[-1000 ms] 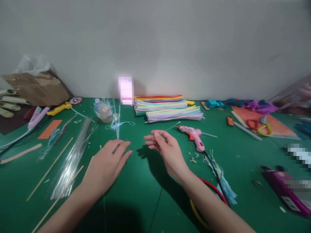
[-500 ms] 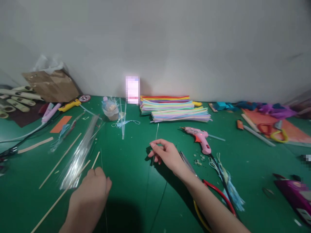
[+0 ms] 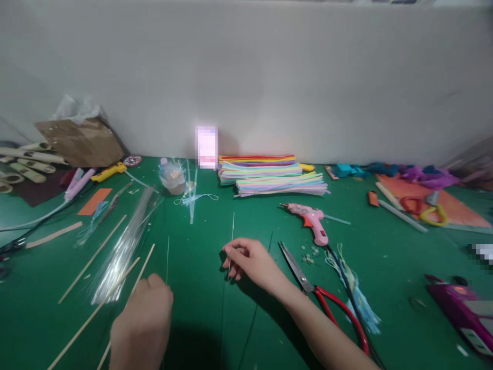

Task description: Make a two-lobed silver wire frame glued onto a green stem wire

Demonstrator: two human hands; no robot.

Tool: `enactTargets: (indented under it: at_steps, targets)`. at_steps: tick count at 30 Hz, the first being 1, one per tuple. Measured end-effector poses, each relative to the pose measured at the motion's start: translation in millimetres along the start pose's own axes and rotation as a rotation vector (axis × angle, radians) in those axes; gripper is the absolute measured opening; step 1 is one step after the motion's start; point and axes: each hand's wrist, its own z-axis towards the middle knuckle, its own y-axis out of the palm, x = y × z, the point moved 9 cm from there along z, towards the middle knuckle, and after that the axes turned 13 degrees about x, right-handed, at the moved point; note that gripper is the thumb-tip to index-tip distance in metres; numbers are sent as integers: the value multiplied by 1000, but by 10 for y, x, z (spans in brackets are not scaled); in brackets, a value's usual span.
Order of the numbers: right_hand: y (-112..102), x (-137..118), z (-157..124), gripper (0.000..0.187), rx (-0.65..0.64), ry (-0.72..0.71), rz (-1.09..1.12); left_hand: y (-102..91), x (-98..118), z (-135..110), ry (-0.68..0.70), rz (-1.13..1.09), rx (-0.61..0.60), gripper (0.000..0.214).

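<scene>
The strand point(image 3: 232, 226) has shifted nearer, crossing the right grip point(image 3: 248, 259).

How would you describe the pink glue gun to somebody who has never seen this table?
On the green table, find the pile of coloured sticks near the wall. In front of its right end, beyond the scissors, lies the glue gun, nozzle pointing left. Its pink body and orange trigger set it apart from the grey-bladed, red-handled scissors.
</scene>
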Motion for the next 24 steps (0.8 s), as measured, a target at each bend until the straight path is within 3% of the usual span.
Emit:
enactTargets:
  at_steps: [4,9,12,14,17,19,24]
  targets:
    - [24,40,8,29,-23,16,-1,13,-26,49,52,-15,122,26]
    - [48,49,-9,25,-31,14,-6,-50,190,109,182,-136,328,40]
    - [36,55,-8,24,-27,14,-5,-151,296,-28,328,-247,438,45]
    - [27,64,-3,23,-26,23,0,-224,248,-180,393,-309,487,47]
    - [24,75,2,21,-25,43,5,-267,57,-371,359,-263,551,58]
    - [30,79,0,19,-23,57,3,-238,42,-466,362,-173,607,66]
    - [26,99,-4,17,0,79,-60,-56,479,-549,527,-164,743,64]
